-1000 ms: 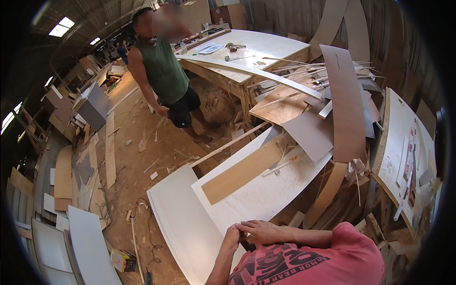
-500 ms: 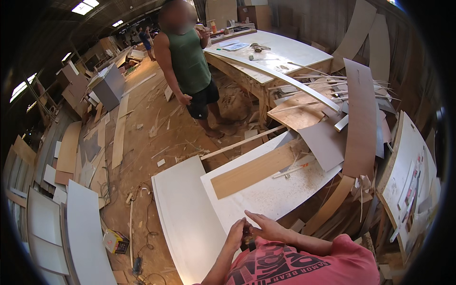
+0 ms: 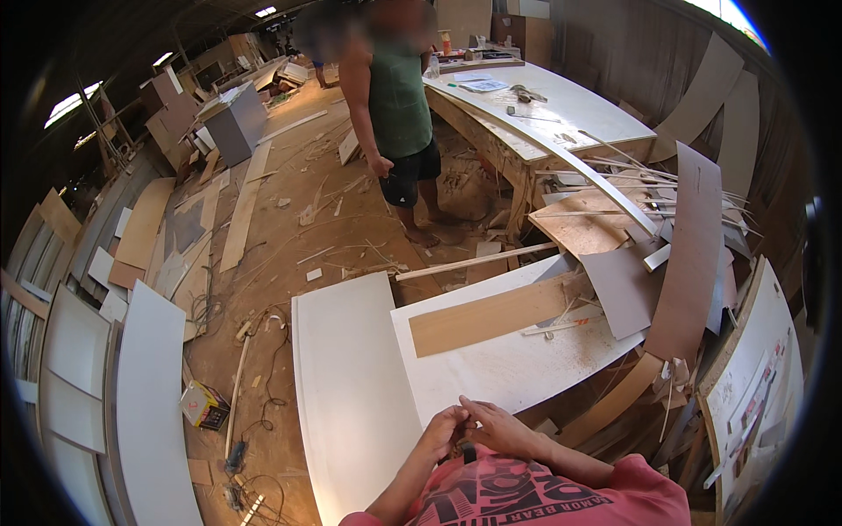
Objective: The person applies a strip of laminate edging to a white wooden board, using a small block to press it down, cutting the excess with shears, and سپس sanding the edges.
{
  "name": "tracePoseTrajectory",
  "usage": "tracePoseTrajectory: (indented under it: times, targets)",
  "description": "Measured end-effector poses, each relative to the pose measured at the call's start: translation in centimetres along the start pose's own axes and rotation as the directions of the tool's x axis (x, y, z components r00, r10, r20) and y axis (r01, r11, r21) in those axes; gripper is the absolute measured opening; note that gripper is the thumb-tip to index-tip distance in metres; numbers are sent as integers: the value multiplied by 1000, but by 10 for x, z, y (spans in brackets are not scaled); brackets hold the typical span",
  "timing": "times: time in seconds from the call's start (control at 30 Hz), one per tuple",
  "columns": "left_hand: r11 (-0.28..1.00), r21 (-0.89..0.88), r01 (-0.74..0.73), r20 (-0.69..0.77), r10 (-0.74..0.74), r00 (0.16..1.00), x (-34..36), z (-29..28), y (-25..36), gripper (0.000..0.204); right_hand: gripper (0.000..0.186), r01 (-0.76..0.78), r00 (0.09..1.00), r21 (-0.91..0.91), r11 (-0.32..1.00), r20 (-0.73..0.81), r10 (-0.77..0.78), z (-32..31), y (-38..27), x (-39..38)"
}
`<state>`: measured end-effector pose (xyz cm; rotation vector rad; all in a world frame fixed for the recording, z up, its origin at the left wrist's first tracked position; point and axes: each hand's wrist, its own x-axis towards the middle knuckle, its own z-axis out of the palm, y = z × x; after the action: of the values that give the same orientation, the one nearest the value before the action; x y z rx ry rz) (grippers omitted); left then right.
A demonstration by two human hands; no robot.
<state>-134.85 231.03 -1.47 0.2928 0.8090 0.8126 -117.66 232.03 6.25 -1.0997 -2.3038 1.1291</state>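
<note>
My left hand (image 3: 445,433) and my right hand (image 3: 498,431) meet in front of my red shirt, fingertips touching. The left fingers are curled closed. The right fingers are pressed together against them; anything small between them is hidden. Just beyond my hands lies a white panel (image 3: 456,381) with sawdust on it. A light brown wooden strip (image 3: 487,317) rests across that panel, beside thin sticks (image 3: 561,327). To the left, another long white panel (image 3: 346,368) reaches toward me, its near end beside my left forearm.
A person in a green top (image 3: 399,105) stands by a white-topped workbench (image 3: 588,114). Offcuts and a long brown board (image 3: 684,254) pile up at right. Cords, a power tool (image 3: 235,458) and a yellow-black box (image 3: 204,405) lie on the floor, near leaning white panels (image 3: 149,412).
My view has shifted, so the scene sits farther right. My right fingers, spread before, have come together against the left hand. The person in green has lowered a raised arm.
</note>
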Motion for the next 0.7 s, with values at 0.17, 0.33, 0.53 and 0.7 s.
tracePoseTrajectory:
  times: [0.17,0.33,0.53,0.7]
  targets:
    - [997,71,43,-31,-41,999,-4,-3,-1,18,56,161,987,-188,969,3,-164,2,-1,0]
    - [990,125,61,-44,-56,997,0,0,-1,19,56,184,982,-255,949,-3,-191,-3,-1,-6]
    - [998,70,-1,-71,6,997,13,37,-9,13,56,180,974,-276,944,-86,-211,-14,19,-25]
    - [988,132,-76,-23,80,997,29,83,-16,7,68,-43,977,451,891,-167,132,-43,23,-61]
